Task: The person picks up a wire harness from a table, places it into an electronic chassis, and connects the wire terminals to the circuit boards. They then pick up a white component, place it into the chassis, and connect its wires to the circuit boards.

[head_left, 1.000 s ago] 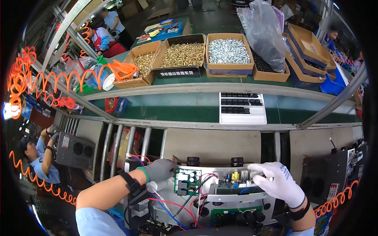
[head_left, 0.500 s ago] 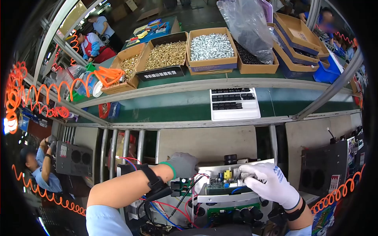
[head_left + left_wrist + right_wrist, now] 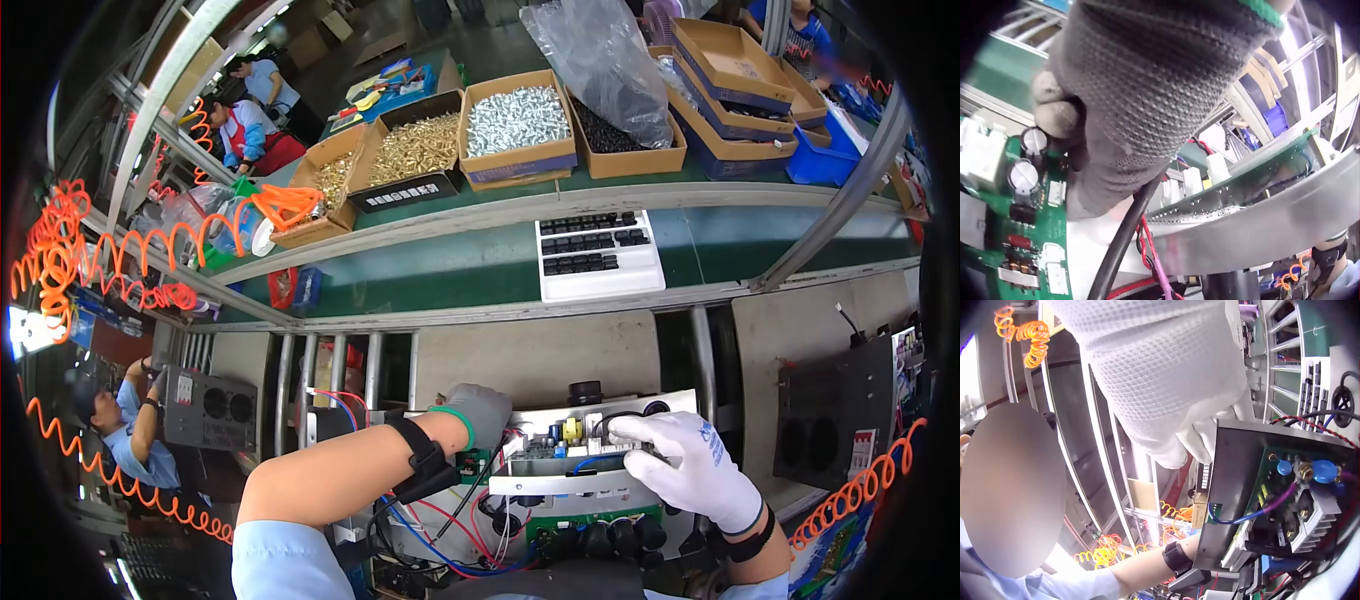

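An opened electronics chassis (image 3: 590, 405) lies before me, its metal panel bearing circuit boards and loose wires. My left hand (image 3: 480, 412), in a grey glove, reaches over the panel between the small green board (image 3: 1041, 212) and the angled metal bracket (image 3: 560, 484). Its lower fingers bend inward beside the capacitors (image 3: 1024, 177); what the fingertips touch is hidden, and a black cable (image 3: 1125, 240) passes close by. My white-gloved right hand (image 3: 690, 460) grips the bracket's right end, fingers around its edge in the right wrist view. A populated board (image 3: 550, 440) stands along the bracket.
Beyond the roller line, a white tray (image 3: 620, 280) holds black parts. Boxes of brass (image 3: 420, 140) and silver fasteners (image 3: 515, 120) stand on the upper shelf. Dark cabinets sit left (image 3: 208, 410) and right (image 3: 830, 410). Orange coiled hoses (image 3: 140, 235) hang at the left, where another person (image 3: 130, 430) works.
My left hand has moved right, from the panel's left corner across the small green board towards the bracket. The right hand stays at the bracket's right end. The head view has shifted slightly.
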`<move>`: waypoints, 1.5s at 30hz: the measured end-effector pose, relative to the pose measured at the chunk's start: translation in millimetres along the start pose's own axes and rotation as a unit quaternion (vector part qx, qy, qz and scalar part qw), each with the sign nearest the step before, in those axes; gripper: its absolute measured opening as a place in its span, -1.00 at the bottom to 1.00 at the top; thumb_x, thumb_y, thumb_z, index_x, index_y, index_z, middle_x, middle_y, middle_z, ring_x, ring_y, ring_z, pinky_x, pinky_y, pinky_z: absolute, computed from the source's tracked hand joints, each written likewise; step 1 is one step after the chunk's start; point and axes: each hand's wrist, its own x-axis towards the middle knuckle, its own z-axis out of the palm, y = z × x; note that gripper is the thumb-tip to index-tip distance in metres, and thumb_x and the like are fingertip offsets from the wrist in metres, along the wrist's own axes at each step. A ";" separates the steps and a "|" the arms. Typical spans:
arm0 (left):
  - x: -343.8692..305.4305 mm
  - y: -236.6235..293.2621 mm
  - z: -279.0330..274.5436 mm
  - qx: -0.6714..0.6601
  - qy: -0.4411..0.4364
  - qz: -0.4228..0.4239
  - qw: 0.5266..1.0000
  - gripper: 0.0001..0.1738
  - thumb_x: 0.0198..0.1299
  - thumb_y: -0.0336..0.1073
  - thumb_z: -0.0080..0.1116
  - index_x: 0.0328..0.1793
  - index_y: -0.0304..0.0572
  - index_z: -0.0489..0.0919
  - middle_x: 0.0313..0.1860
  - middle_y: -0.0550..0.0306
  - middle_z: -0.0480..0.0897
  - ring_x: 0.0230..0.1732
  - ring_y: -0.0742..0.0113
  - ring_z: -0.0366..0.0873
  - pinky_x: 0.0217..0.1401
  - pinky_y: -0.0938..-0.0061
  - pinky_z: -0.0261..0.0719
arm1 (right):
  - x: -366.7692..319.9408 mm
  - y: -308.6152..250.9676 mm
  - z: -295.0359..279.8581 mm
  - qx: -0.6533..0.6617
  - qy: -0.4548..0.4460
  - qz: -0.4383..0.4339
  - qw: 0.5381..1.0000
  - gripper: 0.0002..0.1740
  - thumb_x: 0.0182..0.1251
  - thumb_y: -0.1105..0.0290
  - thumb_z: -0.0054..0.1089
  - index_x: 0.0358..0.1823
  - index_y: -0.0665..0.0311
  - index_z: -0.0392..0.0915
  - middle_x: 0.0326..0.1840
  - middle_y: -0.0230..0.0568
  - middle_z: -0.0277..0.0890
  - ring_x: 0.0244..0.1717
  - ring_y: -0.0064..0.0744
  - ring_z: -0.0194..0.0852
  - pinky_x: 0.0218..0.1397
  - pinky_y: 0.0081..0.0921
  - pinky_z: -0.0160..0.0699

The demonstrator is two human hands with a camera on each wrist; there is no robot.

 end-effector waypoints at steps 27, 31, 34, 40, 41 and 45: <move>-24.8 -119.3 59.7 -0.075 0.053 0.130 0.987 -0.72 0.06 -0.25 0.15 -0.11 -0.09 0.68 -0.19 -0.06 0.70 -0.07 -0.04 0.66 -0.02 0.13 0.60 | 184.2 -22.1 80.3 -0.179 -0.354 0.102 0.912 -0.56 0.34 0.11 -0.03 0.10 0.21 0.55 -0.02 0.01 0.61 0.02 -0.01 0.57 0.11 -0.25 0.48; -25.0 -127.1 68.6 -0.188 0.131 0.205 0.951 -0.75 0.02 -0.22 0.14 -0.19 -0.12 0.65 -0.24 -0.11 0.68 -0.13 -0.09 0.64 -0.02 0.08 0.56 | 203.0 -6.9 112.6 -0.235 -0.517 0.208 0.796 -0.70 0.16 0.22 0.11 -0.25 0.29 0.66 -0.27 0.00 0.64 -0.22 0.05 0.63 -0.09 -0.15 0.56; -13.1 -129.8 78.3 -0.201 0.069 0.187 0.959 -0.76 0.01 -0.22 0.13 -0.23 -0.15 0.63 -0.26 -0.14 0.67 -0.14 -0.12 0.62 0.00 0.06 0.54 | 193.8 13.3 125.4 -0.249 -0.493 0.100 0.828 -0.74 0.04 0.25 0.20 -0.36 0.30 0.66 -0.35 0.02 0.63 -0.27 0.06 0.63 -0.15 -0.14 0.57; -14.0 -126.8 73.4 -0.177 0.054 0.178 0.966 -0.73 0.01 -0.25 0.11 -0.19 -0.18 0.65 -0.25 -0.16 0.67 -0.15 -0.14 0.64 0.02 0.09 0.55 | 208.7 0.7 161.3 -0.426 -0.580 -0.048 0.693 -0.66 0.08 0.03 0.32 -0.29 0.12 0.72 -0.33 -0.26 0.69 -0.25 -0.17 0.67 -0.11 -0.26 0.50; -17.0 -126.3 72.4 -0.175 0.073 0.176 0.966 -0.72 0.01 -0.26 0.11 -0.17 -0.20 0.66 -0.24 -0.17 0.67 -0.15 -0.14 0.64 0.01 0.11 0.57 | 210.4 -0.3 166.7 -0.430 -0.584 -0.049 0.687 -0.66 0.08 0.03 0.32 -0.29 0.12 0.72 -0.33 -0.26 0.69 -0.25 -0.17 0.67 -0.11 -0.26 0.50; -22.6 -123.5 62.0 -0.192 0.051 0.154 0.968 -0.71 -0.01 -0.30 0.13 -0.18 -0.29 0.66 -0.22 -0.22 0.66 -0.12 -0.13 0.65 0.02 0.15 0.58 | 212.7 -8.7 184.0 -0.485 -0.626 -0.080 0.605 -0.75 0.04 0.14 0.33 -0.31 0.08 0.73 -0.38 -0.30 0.68 -0.29 -0.25 0.66 -0.13 -0.33 0.46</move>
